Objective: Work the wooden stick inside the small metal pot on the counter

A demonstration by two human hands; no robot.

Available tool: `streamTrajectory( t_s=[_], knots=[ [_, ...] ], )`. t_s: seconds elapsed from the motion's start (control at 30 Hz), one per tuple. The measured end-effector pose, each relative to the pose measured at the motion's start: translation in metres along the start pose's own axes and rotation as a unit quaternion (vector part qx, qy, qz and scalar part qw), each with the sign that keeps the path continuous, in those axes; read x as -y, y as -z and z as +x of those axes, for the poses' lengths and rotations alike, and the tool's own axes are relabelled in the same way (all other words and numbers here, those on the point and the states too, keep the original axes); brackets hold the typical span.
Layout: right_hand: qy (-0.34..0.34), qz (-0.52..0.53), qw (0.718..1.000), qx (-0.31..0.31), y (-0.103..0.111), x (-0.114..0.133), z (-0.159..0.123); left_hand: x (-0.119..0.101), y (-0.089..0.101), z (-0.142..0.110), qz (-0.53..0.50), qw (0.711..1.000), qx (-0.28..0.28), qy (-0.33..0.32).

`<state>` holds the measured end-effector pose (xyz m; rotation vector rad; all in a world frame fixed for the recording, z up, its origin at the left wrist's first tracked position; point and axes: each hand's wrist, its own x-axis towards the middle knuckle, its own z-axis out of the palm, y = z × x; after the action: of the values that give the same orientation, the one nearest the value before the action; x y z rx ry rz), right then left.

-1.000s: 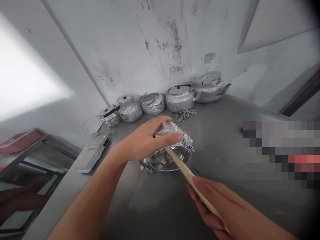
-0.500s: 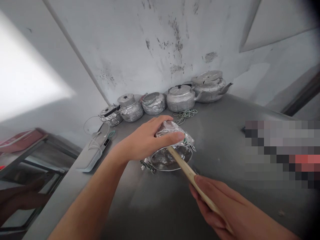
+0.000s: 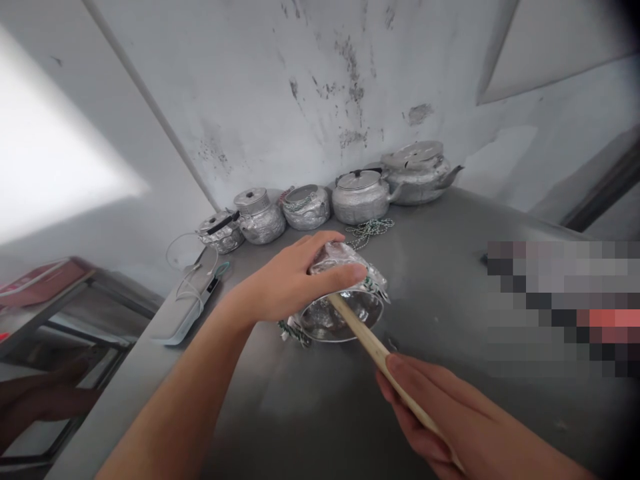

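A dented silvery metal pot (image 3: pixel 345 259) lies tipped on the grey tabletop, its round mouth turned towards me. Green-and-white cord is tied at both sides of its rim. My left hand (image 3: pixel 300 277) grips the pot from above, thumb near the rim and fingers over the far side, partly hidden. In my right hand (image 3: pixel 425 410) is a pale wooden stick (image 3: pixel 367 340), held with the fingers wrapped round it. The stick's far end reaches inside the pot's mouth, where its tip is out of sight.
Along the wall stand several dented metal kettles (image 3: pixel 360 200). A bundle of patterned cord (image 3: pixel 370 230) lies before them. At the left edge is a flat grey device (image 3: pixel 187 310) with a white cable. A red basket (image 3: pixel 45 280) sits on a lower rack. The right side is pixelated.
The stick's upper part has shifted slightly left inside the pot's mouth, and my right hand has moved a little with it. My left hand and the pot look almost unchanged.
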<state>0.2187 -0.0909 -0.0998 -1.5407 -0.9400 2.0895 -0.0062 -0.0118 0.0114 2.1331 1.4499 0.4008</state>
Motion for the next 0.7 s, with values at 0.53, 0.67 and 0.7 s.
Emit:
streamTrajectory(
  t_s=[0.53,0.67,0.7],
  knots=[
    [-0.014,-0.032,0.999,-0.014,0.001,-0.003,0.006,0.001,0.000,0.000,0.002,1.000,-0.002,-0.008],
    [0.029,-0.046,0.998,-0.024,0.002,-0.004,0.008,0.001,0.000,0.000,0.003,1.000,-0.004,-0.007],
    [0.040,-0.046,0.998,-0.028,0.002,-0.004,0.007,0.000,0.000,0.000,0.004,1.000,-0.004,-0.007]
  ],
)
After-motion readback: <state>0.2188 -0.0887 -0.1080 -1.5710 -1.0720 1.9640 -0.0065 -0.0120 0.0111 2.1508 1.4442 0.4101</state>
